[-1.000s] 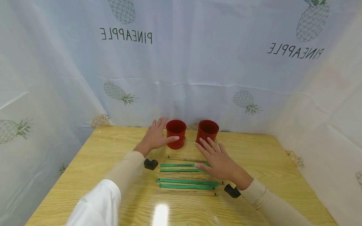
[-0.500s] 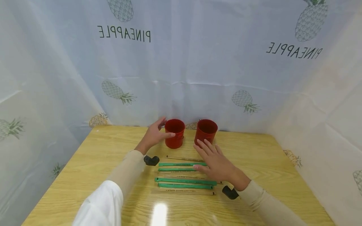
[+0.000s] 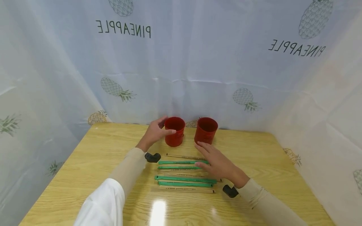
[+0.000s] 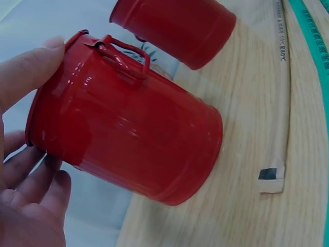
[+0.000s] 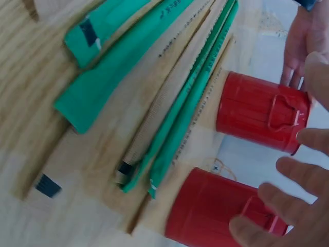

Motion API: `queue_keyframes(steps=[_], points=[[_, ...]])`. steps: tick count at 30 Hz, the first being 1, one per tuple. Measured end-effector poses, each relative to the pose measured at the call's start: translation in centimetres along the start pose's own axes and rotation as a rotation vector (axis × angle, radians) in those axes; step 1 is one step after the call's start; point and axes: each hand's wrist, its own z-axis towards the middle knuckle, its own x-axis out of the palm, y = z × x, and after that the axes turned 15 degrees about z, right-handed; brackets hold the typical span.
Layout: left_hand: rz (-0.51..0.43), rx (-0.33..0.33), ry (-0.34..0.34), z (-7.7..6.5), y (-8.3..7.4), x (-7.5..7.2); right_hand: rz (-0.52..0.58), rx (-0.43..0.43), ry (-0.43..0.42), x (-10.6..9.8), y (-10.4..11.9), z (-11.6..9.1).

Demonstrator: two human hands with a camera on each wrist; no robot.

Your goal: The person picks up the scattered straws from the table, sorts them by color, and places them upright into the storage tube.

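My left hand (image 3: 154,133) grips a small red bucket (image 3: 174,139) near its rim. In the left wrist view its thumb lies on the rim by the wire handle (image 4: 126,59), and the other fingers go round the far side, partly hidden. This bucket stands upright on the table. A second red bucket (image 3: 204,135) is just to its right. My right hand (image 3: 219,161) hovers in front of that one, fingers extended and holding nothing. In the right wrist view the fingertips overlap the second bucket (image 5: 205,206); contact cannot be told.
Several long, slim wrapped sticks, green (image 3: 185,179) and tan (image 3: 188,190), lie side by side on the wooden table (image 3: 93,169), partly under my right hand. Black wrist devices (image 3: 152,157) sit by each wrist. A pineapple-print curtain (image 3: 181,56) borders the back and sides.
My left hand has gone from spread fingers beside the left bucket to closing round its rim. My right hand's fingers have drawn slightly together and lower, staying before the right bucket.
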Motion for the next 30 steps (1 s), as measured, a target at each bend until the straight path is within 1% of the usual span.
queue_keyframes(steps=[3,9,12,14,17,21,27,30], points=[[-0.014,-0.001,-0.003,0.1,-0.1,-0.1,0.051,-0.004,-0.010,0.1,-0.4,0.1],[-0.027,-0.014,0.004,0.3,-0.3,0.1,0.174,0.030,-0.106,0.3,-1.9,0.5],[-0.029,-0.019,0.003,0.4,-0.3,0.1,0.236,0.036,-0.135,0.3,-2.6,0.6],[-0.031,-0.022,0.001,0.4,-0.4,0.1,0.261,0.040,-0.146,0.2,-2.8,0.8],[-0.033,-0.030,-0.006,0.4,-0.4,0.1,0.268,0.068,-0.154,0.3,-3.2,1.1],[-0.031,-0.039,-0.006,0.4,-0.4,0.1,0.304,0.142,-0.181,0.3,-4.0,1.8],[-0.021,-0.052,-0.013,0.4,-0.4,0.0,0.462,0.301,-0.212,0.3,-4.9,2.5],[-0.023,-0.053,-0.012,0.3,-0.3,0.0,0.482,0.337,-0.213,0.5,-5.4,2.7]])
